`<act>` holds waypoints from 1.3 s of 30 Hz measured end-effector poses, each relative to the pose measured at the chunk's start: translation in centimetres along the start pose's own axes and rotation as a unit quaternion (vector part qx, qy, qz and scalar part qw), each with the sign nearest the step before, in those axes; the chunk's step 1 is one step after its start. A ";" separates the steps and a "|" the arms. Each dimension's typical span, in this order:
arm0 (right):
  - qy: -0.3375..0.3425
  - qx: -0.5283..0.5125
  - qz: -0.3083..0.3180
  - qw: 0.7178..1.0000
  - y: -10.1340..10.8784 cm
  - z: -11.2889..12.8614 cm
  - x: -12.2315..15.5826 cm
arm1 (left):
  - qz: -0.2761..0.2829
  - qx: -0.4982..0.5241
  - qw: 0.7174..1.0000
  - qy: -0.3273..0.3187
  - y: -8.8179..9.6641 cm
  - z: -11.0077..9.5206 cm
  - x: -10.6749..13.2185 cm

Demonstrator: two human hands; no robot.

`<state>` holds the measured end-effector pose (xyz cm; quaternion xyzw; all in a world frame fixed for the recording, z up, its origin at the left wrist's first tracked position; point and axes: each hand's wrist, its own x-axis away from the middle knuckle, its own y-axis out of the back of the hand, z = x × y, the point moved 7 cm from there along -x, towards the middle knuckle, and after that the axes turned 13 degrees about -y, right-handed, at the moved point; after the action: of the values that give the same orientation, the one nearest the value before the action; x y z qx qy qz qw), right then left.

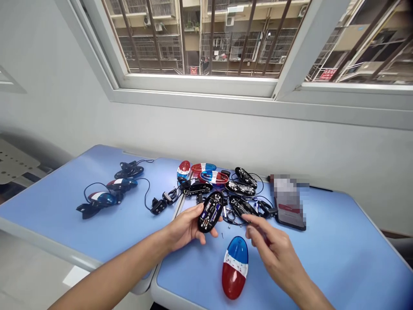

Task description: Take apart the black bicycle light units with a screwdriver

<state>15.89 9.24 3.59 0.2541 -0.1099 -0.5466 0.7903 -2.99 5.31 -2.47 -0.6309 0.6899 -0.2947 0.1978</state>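
Observation:
My left hand (190, 228) is closed around a black oval light base (211, 212), tilted up, its inside with batteries and metal contacts facing me. To its right, my right hand (269, 243) hovers with index finger and thumb stretched out and apart, and I see nothing between them. Its index fingertip is nearest another opened black base (241, 207) in the pile; whether they touch I cannot tell. Below and between my hands lies a blue, white and red oval cover (235, 268) on the table. A small screw (222, 235) lies just above that cover.
Behind my hands are several red and blue covers (214, 177), black bases (240, 188) and cables. A phone (290, 206) lies at the right. Assembled lights (102, 198) with cables and clamps sit on the left blue table (54, 202). A wall and window stand behind.

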 end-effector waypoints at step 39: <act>-0.178 0.287 0.182 0.923 -2.9 -2.5 0.2 | -0.139 0.015 0.990 -0.024 1.7 -2.4 0.5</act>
<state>14.81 8.96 -0.08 0.3447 -0.4452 -0.3746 0.7366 -5.86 5.20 -1.77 -0.7243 0.5861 -0.3148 0.1810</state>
